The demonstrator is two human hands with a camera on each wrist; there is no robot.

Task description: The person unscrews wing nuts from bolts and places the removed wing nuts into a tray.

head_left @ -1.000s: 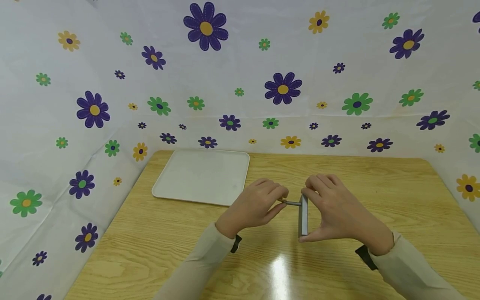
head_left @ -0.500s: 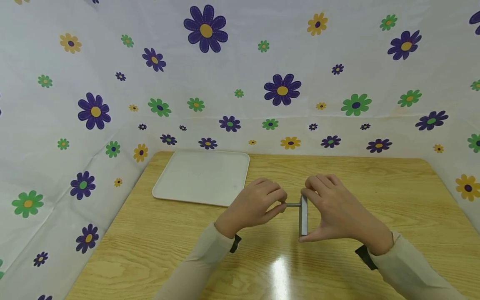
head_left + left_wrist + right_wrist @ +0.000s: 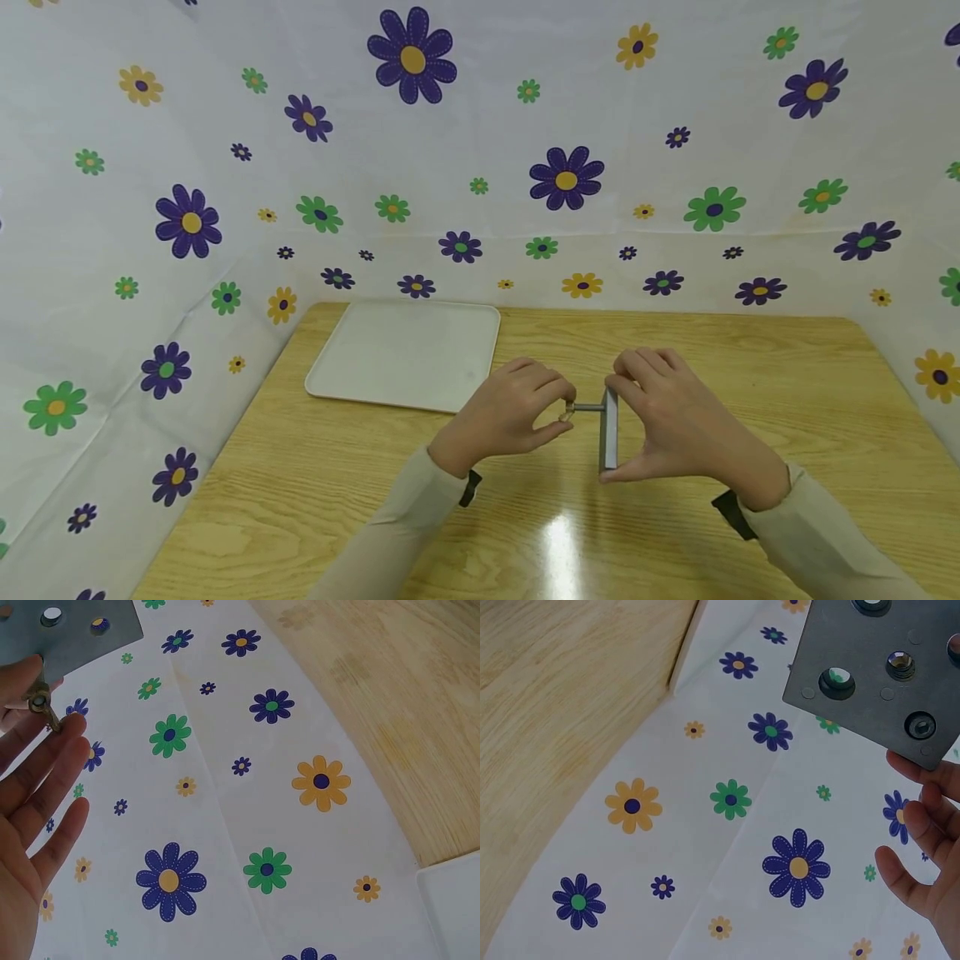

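My right hand (image 3: 675, 421) grips a grey plate (image 3: 610, 429) by two opposite edges, holding it upright above the table. Several round holes pierce the plate (image 3: 862, 690) in the right wrist view, and a socket-head bolt (image 3: 921, 725) sits in one near the corner. Its shank (image 3: 589, 407) sticks out toward the left. On the shank's end is a brass wing nut (image 3: 39, 700), pinched between the thumb and fingertips of my left hand (image 3: 510, 408). In the left wrist view one wing lies against a fingertip; the other fingers are loosely spread.
A white tray (image 3: 405, 354) lies at the back left of the wooden table (image 3: 735, 358), behind my left hand. White cloth (image 3: 480, 125) printed with flowers stands around the back and sides of the table.
My left fingers closed over the wing nut half a second ago, hiding it, and have since parted a little, so the nut shows again, turned. The plate and right hand hardly move.
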